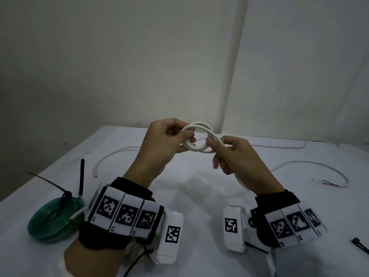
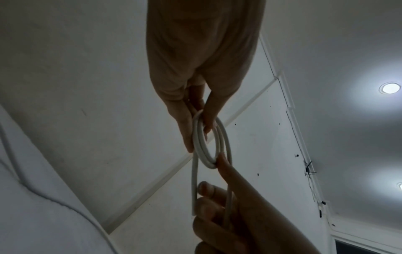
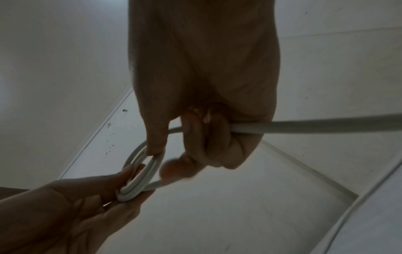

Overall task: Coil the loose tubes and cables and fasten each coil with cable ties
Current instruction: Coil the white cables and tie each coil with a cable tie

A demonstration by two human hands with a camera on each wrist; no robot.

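Observation:
A white cable is wound into a small coil [image 1: 199, 123] held above the table. My left hand [image 1: 189, 136] pinches the coil's left side between thumb and fingers; the left wrist view shows this pinch [image 2: 196, 139]. My right hand [image 1: 216, 142] touches the coil's right side with a fingertip, and its curled fingers grip the cable's free run [image 3: 326, 126], which leaves past the palm. The short cut end [image 2: 193, 213] hangs beside the right hand. A green tube coil [image 1: 54, 218], bound with black cable ties [image 1: 65, 194], lies at the near left.
The table is covered with a white cloth [image 1: 199, 196]. A loose white cable [image 1: 111, 154] curves at the mid left, and another loop [image 1: 319, 163] with bared red and black wire ends lies at the right. A black cable tie [image 1: 359, 244] lies at the near right.

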